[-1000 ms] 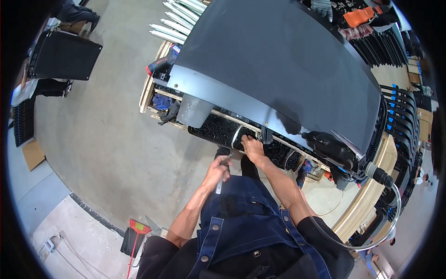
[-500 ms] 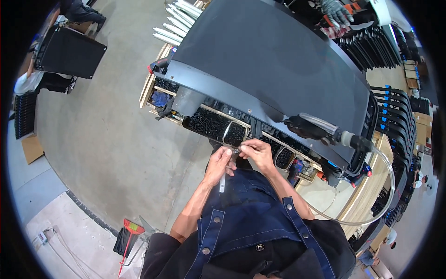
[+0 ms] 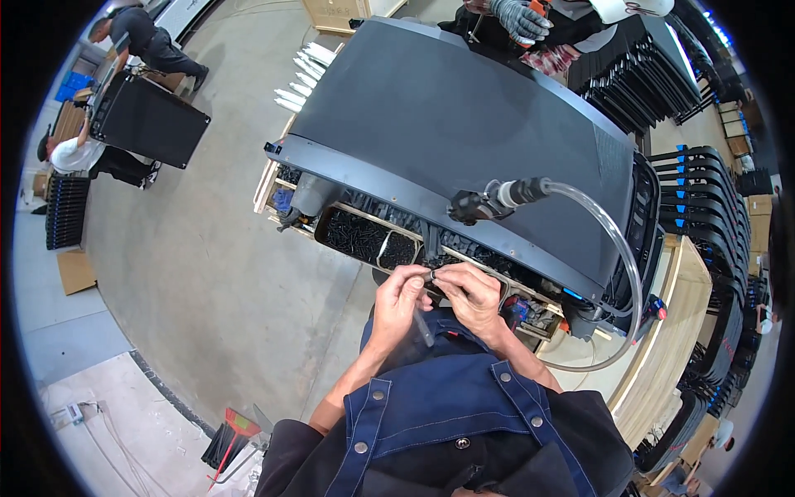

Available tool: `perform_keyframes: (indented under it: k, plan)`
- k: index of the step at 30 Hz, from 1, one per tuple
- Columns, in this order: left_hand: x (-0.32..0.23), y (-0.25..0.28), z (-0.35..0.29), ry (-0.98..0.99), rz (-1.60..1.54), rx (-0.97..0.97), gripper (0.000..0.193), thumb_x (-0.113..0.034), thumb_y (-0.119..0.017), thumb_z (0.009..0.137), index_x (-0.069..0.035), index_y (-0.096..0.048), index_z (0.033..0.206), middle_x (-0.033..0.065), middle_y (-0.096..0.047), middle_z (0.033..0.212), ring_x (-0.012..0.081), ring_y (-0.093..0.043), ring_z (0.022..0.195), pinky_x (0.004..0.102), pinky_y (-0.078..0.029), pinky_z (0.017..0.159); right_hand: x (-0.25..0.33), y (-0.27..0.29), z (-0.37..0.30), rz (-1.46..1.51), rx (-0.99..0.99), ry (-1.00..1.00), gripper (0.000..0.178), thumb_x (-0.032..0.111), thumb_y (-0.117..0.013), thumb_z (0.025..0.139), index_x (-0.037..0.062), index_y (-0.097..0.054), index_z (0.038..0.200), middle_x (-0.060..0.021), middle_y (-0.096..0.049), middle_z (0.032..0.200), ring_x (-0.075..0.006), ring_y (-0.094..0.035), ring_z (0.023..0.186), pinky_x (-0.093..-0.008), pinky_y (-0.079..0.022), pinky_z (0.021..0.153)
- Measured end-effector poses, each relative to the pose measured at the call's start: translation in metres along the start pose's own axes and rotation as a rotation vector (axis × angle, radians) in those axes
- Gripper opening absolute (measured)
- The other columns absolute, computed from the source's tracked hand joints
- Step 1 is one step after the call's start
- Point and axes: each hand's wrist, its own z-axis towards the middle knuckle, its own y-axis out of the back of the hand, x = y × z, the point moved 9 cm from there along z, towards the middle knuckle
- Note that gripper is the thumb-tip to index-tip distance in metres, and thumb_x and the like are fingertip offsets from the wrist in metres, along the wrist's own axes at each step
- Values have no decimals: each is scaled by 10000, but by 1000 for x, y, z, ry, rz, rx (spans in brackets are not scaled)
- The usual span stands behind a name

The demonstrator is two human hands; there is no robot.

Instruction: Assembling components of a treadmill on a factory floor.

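Both my hands meet in front of the apron, at the near edge of the parts bins. My left hand (image 3: 399, 300) is closed on a slim silver metal bar (image 3: 424, 330) that hangs below its fingers, blurred at the lower end. Thumb and fingertips of my right hand (image 3: 474, 300) pinch at the bar's upper end, where a small dark piece (image 3: 430, 276) shows between the two hands; its kind is too small to tell. Just beyond is a bin of small black parts (image 3: 358, 234). A large dark grey panel (image 3: 447, 108) lies behind the bins.
A black hand tool (image 3: 480, 205) with a clear hose (image 3: 617, 236) is over the panel's near side. Across the panel, a co-worker's gloved hand (image 3: 522, 21) holds an orange-and-black tool. Black frames (image 3: 704, 190) stand at right. Two people at far left handle a black panel (image 3: 151, 118).
My view has shifted, showing more of the people at left. The hose tool now appears further left, its hose curving differently. My hands stay together; the silver bar has tilted to the right.
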Motion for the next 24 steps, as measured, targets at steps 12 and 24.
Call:
perform_keyframes:
  k: [12, 24]
  plan:
    - [-19, -27, -4, -449, 338, -204, 420, -336, -795, 903, -2, -690, 1136, 17, -566, 860, 85, -518, 689, 234, -430, 590, 3, 22, -14, -72, -60, 51, 194, -86, -734, 824, -22, -689, 1002, -160, -699, 946, -284, -707, 814, -336, -567, 696]
    - [179, -7, 110, 561, -698, 64, 190, -268, -700, 916, -125, -621, 1012, -9, -566, 833, 85, -486, 660, 205, -345, 510, -32, 58, 122, 135, -10, -237, 710, 38, -893, 703, 20, -573, 1336, -151, -649, 1324, -233, -593, 1244, -402, -464, 1078]
